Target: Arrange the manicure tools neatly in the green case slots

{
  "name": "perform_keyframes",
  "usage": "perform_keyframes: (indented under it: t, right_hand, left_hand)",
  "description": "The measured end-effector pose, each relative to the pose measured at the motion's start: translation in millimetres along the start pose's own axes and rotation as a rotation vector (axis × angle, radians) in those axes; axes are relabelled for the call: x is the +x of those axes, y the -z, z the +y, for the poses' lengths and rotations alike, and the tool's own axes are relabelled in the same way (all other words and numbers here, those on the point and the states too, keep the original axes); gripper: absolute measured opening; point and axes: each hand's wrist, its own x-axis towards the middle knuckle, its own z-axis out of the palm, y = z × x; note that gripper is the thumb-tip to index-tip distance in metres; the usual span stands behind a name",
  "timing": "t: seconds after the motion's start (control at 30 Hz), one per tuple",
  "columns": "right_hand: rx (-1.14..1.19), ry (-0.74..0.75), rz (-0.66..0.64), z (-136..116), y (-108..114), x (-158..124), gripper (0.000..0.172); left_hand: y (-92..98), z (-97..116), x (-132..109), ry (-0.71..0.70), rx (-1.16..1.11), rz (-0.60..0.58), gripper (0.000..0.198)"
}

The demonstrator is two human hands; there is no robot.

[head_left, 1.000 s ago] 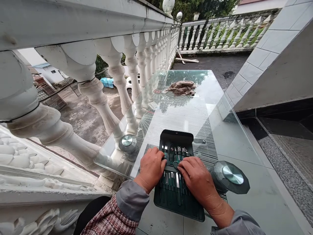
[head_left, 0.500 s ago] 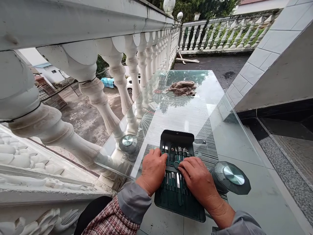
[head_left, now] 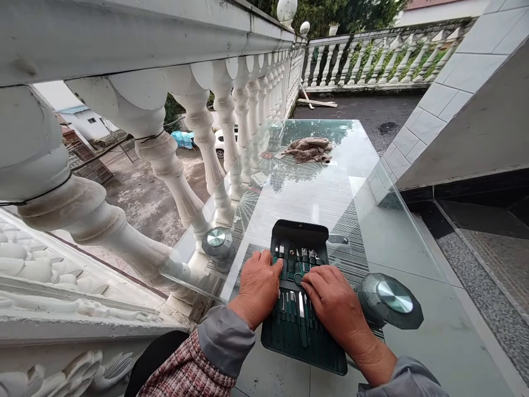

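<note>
An opened dark green manicure set case [head_left: 303,361] lies on the glass table. Nail clippers [head_left: 305,253] and other small tools sit in its upper row, while slim metal tools [head_left: 301,306] fill the lower loops. My left hand [head_left: 259,281] is closed on the case's left edge, thumb over the upper row. At the middle of the case, the fingertips of my right hand [head_left: 333,298] pinch the green ring handle of small scissors [head_left: 298,277]. The scissors' blades point into the upper row and are partly hidden.
The glass tabletop [head_left: 314,204] stretches ahead, with a crumpled brown cloth [head_left: 308,149] near its far end. Round-capped table legs [head_left: 390,298] show under the glass. A white balustrade [head_left: 198,121] runs along the left; a tiled wall edge [head_left: 450,88] slants at right.
</note>
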Motion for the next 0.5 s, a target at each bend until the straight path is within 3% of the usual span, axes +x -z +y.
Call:
perform_keyframes:
  t: [0.2,0.5]
  right_hand:
    - [0.014,0.005,0.002,0.2,0.7,0.8,0.016]
    - [0.019,0.0,0.012,-0.7,1.1,0.0,0.018]
  left_hand:
    - [8.8,-3.8,-3.7,0.077,-0.118,-0.016,0.029]
    - [3.6,-7.4,-0.9,0.104,-0.156,0.019,0.021]
